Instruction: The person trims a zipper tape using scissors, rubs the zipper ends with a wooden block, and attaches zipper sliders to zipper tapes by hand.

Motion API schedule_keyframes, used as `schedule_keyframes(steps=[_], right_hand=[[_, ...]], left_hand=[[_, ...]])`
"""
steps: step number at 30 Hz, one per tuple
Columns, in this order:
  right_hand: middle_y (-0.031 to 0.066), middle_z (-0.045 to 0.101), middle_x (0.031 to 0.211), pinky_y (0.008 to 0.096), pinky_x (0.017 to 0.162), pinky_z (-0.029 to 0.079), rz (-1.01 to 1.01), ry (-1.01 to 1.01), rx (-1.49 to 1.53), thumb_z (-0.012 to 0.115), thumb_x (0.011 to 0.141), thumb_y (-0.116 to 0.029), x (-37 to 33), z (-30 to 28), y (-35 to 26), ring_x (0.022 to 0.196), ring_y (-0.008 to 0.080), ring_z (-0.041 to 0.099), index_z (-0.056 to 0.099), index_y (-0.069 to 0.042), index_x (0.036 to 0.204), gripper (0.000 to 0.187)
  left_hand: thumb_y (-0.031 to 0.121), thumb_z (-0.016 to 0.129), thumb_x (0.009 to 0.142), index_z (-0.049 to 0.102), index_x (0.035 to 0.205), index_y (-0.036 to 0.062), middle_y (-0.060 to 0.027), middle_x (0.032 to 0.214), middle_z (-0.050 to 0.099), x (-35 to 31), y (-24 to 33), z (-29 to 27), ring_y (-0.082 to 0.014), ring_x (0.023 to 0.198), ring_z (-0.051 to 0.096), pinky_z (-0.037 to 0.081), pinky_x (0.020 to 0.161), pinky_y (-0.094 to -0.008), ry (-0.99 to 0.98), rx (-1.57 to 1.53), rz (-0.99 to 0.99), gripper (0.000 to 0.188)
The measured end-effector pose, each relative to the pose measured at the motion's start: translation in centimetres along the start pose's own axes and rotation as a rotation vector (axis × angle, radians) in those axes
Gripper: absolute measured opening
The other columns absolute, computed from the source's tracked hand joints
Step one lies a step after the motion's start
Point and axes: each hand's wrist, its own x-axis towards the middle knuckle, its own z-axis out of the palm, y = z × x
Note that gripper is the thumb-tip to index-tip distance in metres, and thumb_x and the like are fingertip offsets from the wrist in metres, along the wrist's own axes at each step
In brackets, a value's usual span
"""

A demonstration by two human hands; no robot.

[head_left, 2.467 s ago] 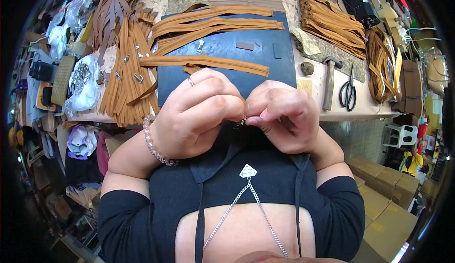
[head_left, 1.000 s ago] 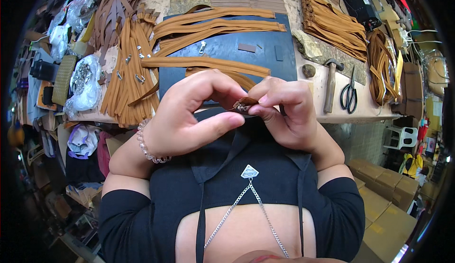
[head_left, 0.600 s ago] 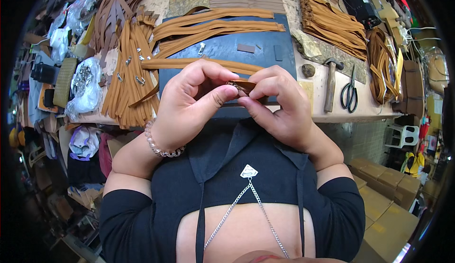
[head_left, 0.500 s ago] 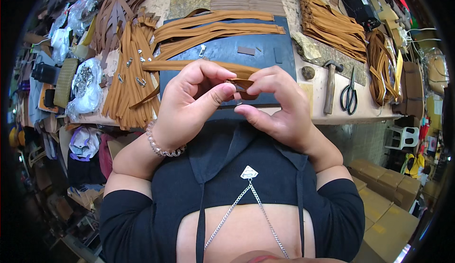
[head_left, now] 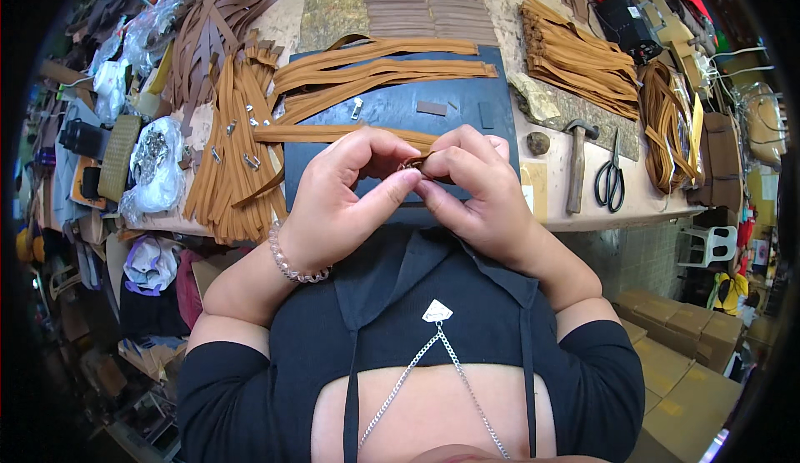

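Head view: Left hand [head_left: 350, 192] and right hand [head_left: 482, 190] meet above the near edge of a dark mat [head_left: 467, 94], thumbs and fingertips pinching a small brown strip [head_left: 419, 162] between them. Zippers [head_left: 383, 72] lie across the mat; a hammer [head_left: 576, 167] and scissors [head_left: 611, 186] rest to its right.

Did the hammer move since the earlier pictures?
No. The hammer lies just left of the black scissors, as it did before; the whole picture slid a little, scissors too.
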Motion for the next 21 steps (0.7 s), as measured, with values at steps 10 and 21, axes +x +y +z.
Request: schedule_keyframes(steps=[10,21], right_hand=[[0.0064,0.056,0.094,0.0392,0.081,0.034,0.022,-0.035,-0.114,0.072,0.083,-0.011,0.2,0.7,0.6,0.091,0.0239,0.058,0.063,-0.009,0.091,0.013],[0.0101,0.059,0.105,0.0437,0.089,0.043,0.042,0.067,0.073,0.073,0.083,-0.011,0.3,3.1,3.3,0.101,0.0326,0.056,0.060,-0.004,0.086,0.015]], left_hand=[[0.002,0.067,0.091,0.063,0.099,-0.0012,-0.0095,0.095,0.066,1.1,-1.7,0.4,-0.0175,0.086,0.065,0.053,0.079,-0.0299,-0.008,0.051,0.016,0.009],[-0.007,0.062,0.087,0.061,0.092,-0.0010,-0.0131,0.082,0.058,1.2,-4.8,0.6,-0.0277,0.077,0.059,0.048,0.069,-0.0336,0.072,0.141,0.161,0.008]])
